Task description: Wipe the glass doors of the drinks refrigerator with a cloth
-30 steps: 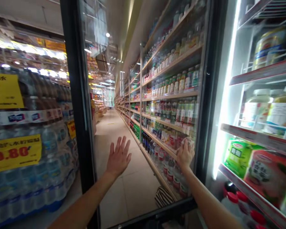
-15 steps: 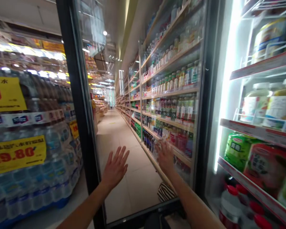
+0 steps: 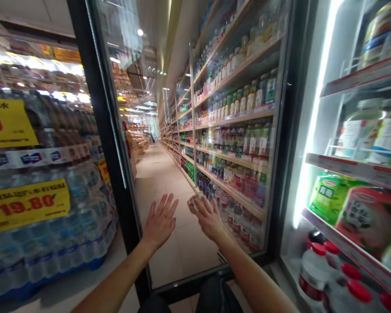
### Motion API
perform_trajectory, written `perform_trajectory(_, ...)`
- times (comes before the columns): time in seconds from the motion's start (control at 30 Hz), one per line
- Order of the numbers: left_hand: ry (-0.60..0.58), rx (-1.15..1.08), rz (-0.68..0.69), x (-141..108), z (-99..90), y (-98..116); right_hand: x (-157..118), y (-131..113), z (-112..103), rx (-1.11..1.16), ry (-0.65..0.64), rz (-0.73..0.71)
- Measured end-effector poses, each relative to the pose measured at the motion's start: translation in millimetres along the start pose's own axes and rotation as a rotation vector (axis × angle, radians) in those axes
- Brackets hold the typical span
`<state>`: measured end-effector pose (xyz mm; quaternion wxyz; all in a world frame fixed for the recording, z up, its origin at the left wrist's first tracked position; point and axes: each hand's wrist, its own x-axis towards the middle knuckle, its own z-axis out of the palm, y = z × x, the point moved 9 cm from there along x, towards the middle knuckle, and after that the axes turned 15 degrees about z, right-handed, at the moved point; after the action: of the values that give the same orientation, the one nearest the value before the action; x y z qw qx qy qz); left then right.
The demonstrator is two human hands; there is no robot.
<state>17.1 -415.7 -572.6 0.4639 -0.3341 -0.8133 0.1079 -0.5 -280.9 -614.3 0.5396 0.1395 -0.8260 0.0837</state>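
Observation:
A glass door with a black frame [image 3: 104, 139] fills the middle of the head view, swung out from a lit cooler. My left hand [image 3: 159, 221] lies flat against the pane near its left side, fingers spread and holding nothing. To its right, my right hand [image 3: 210, 221] presses a crumpled pale cloth [image 3: 193, 203] to the glass. The cloth bunches under the fingers, so part of it is hidden by them.
Lit cooler shelves [image 3: 352, 167] on the right hold bottles and green and red packs. Red-capped bottles [image 3: 314, 271] stand low there. Stacked water packs [image 3: 35, 252] with yellow price signs [image 3: 29, 204] are at left. Through the pane show an aisle and drink shelves.
My right hand has moved left across the glass with the cloth, closer to my left hand. My left hand stays at about the same spot. The view has shifted slightly.

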Motion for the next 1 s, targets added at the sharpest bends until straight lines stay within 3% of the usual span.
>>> perform_trajectory(0.1, -0.015, -0.004, -0.022, -0.1, 1.9, 1.3, -10.0, 61.3, -8.5, -0.066, 0.018, 0.151)
perform_trajectory(0.23, -0.008, -0.016, -0.062, 0.3, 3.4, 4.2, -28.3, 165.4, -25.9, -0.157, 0.05, 0.644)
perform_trajectory(0.3, -0.009, -0.02, -0.067, 0.2, 4.5, 5.6, -35.6, 186.1, -31.2, -0.149, 0.096, 0.816)
perform_trajectory(0.33, -0.007, -0.021, -0.067, 0.2, 4.8, 6.0, -35.7, 183.4, -31.3, -0.129, 0.119, 0.84)
perform_trajectory(0.4, -0.003, -0.021, -0.068, 0.0, 4.4, 6.2, -28.8, 154.1, -25.8, -0.075, 0.145, 0.764)
perform_trajectory(0.57, -0.026, -0.029, -0.068, -1.2, 1.7, 5.4, -12.8, 24.8, 2.8, 0.017, 0.048, 0.264)
perform_trajectory(0.67, -0.038, -0.034, -0.033, -4.1, 1.3, 7.0, -21.3, -8.2, 11.7, 0.023, -0.025, 0.039)
perform_trajectory(0.77, -0.034, -0.019, -0.013, -9.7, 2.8, 8.2, -33.2, 19.9, 9.9, -0.005, -0.057, 0.029)
perform_trajectory(0.9, -0.037, -0.004, -0.02, -16.3, 6.3, 11.3, -40.9, 101.6, -8.7, -0.105, 0.017, 0.366)
perform_trajectory(1.0, -0.055, -0.018, -0.043, -19.4, 7.8, 12.3, -39.1, 125.0, -18.3, -0.139, 0.065, 0.556)
